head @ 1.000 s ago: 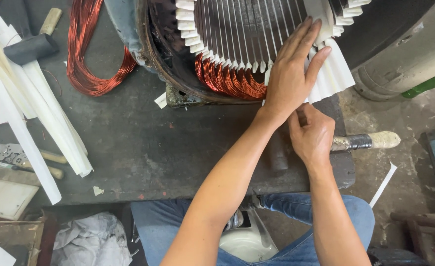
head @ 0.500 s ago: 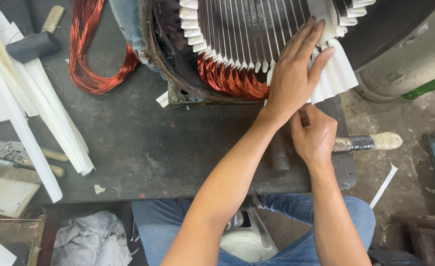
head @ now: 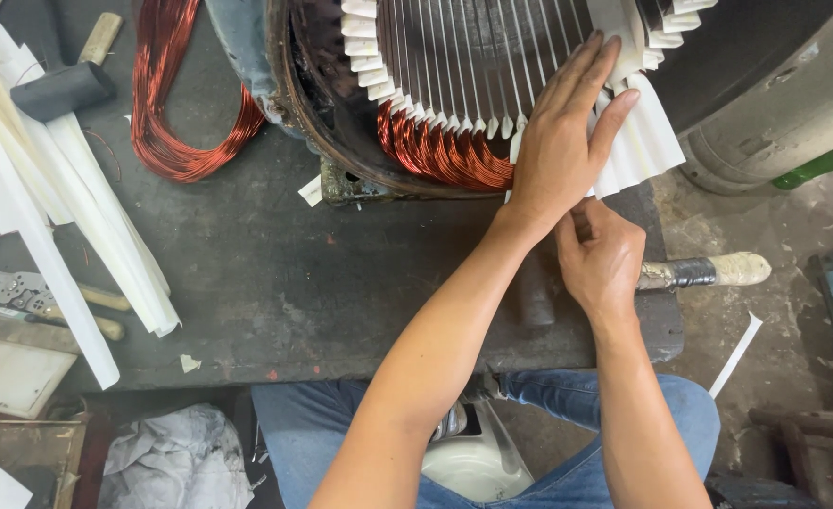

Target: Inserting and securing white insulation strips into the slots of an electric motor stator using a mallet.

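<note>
Your left hand lies flat, fingers spread, on the white insulation paper strips at the round grey motor stator, as it did a moment ago. Your right hand (barely shifted) stays curled just below, its grip unclear, above the dark surface.

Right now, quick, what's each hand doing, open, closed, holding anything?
Left hand: open, fingers flat on the white paper slot liners of the round motor stator.
Right hand: fingers curled below it; what it grips cannot be told.
</note>
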